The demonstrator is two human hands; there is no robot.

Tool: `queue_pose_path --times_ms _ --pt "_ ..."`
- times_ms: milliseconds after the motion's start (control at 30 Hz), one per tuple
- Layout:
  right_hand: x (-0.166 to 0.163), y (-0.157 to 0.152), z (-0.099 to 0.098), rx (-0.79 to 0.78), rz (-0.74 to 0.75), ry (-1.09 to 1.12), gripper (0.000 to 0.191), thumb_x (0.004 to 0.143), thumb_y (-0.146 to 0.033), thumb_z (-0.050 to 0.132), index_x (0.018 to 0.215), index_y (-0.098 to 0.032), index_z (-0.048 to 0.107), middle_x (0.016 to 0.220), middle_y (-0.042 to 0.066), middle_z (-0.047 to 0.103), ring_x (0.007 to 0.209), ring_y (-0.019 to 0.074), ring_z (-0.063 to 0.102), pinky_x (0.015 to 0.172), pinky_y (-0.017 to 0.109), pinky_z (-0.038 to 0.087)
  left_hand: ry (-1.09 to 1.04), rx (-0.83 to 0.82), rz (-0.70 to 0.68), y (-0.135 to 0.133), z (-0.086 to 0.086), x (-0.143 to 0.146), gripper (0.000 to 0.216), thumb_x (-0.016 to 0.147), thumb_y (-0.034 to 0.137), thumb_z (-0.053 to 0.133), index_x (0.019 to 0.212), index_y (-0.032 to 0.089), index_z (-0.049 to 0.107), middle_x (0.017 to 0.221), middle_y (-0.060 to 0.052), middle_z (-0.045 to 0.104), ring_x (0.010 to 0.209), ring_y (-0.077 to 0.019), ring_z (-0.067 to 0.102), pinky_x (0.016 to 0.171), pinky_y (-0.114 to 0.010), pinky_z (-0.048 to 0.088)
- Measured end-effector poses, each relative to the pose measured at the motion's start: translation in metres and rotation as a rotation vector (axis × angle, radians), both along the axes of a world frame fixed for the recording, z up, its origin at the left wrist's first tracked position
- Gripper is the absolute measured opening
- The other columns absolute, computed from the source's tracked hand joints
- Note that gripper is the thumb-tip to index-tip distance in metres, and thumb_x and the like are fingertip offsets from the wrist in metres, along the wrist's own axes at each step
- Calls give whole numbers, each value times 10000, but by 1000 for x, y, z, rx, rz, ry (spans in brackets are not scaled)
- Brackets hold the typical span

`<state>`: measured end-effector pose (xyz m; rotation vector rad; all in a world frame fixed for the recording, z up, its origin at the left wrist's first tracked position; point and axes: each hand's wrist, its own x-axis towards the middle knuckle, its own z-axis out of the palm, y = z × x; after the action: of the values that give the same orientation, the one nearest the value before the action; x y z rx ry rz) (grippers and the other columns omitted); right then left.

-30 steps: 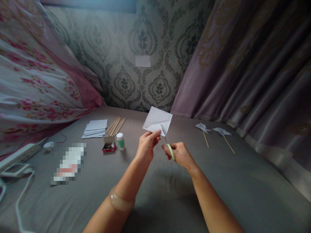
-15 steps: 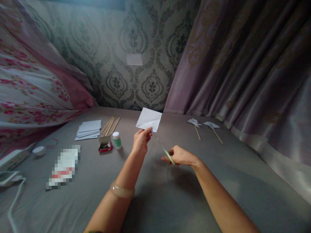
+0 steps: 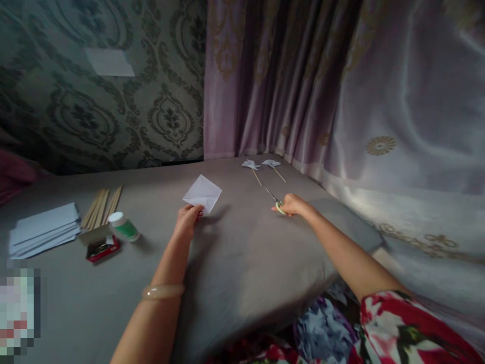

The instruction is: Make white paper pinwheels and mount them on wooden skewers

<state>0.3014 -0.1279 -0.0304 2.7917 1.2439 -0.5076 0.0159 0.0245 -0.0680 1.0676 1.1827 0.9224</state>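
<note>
1. Landmark: white-capped bottle [image 3: 125, 226], green label, tilted in view, on the grey cloth-covered surface [image 3: 242, 253]. Cloth slightly creased.
2. Left hand [image 3: 188, 218]: right of bottle, thumb and fingers pinched on the near corner of the paper square [image 3: 202, 193]. Square has fold lines.
3. Right hand [image 3: 294, 205]: well right of bottle, fingers curled round the green handles of the scissors [image 3: 279, 206]. Can't tell if blades are parted.
4. Far right of and behind bottle: two white pinwheels [image 3: 250, 165] on sticks, lying flat.
5. Just left of bottle: open red box [image 3: 108, 251]. Behind-left: loose wooden sticks [image 3: 96, 207]. Further left: white paper stack [image 3: 45, 225].
6. Behind bottle: damask-patterned wall [image 3: 166, 116], white card [image 3: 110, 62] on it. Right of bottle: mauve curtain [image 3: 379, 101], gold motifs, along the surface's side.
</note>
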Motion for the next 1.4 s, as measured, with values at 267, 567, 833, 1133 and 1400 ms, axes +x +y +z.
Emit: queue_pose_path --times_ms 267,567,833,1133,1400 --pt "1 9 -14 70 33 54 428 756 -524 654 694 -104 710 592 64 661 540 116 601 511 194 395 210 86 -210 -3 -4 -5 80 467 145 630 434 167 562 363 44 443 376 -75 349 401 -200 191" --pt "-25 10 -20 126 100 -109 396 778 -407 647 989 -80 716 992 233 703 945 269 672 676 265 448 247 64 -253 -6 1 -19 141 434 92 660 426 182 552 360 43 455 369 -79 368 395 -197 194" --pt "-1 9 -29 93 159 125 285 792 -362 620 761 -93 710 572 72 658 510 129 603 487 207 375 174 44 -307 -8 3 -29 68 506 176 695 554 158 650 470 10 548 418 -78 435 410 -176 271" --pt "-4 -12 -38 194 158 -165 275 810 -389 571 818 -153 710 684 110 700 662 196 649 545 258 363 278 76 -409 -11 -2 -31 237 524 205 744 404 176 542 362 32 432 361 -70 335 392 -198 198" --pt "-15 -41 -38 154 95 -333 338 867 -392 503 943 -127 698 890 195 709 802 270 683 618 308 433 466 255 -266 -7 -12 -23 145 517 99 701 506 180 581 481 19 525 508 -129 477 505 -226 306"
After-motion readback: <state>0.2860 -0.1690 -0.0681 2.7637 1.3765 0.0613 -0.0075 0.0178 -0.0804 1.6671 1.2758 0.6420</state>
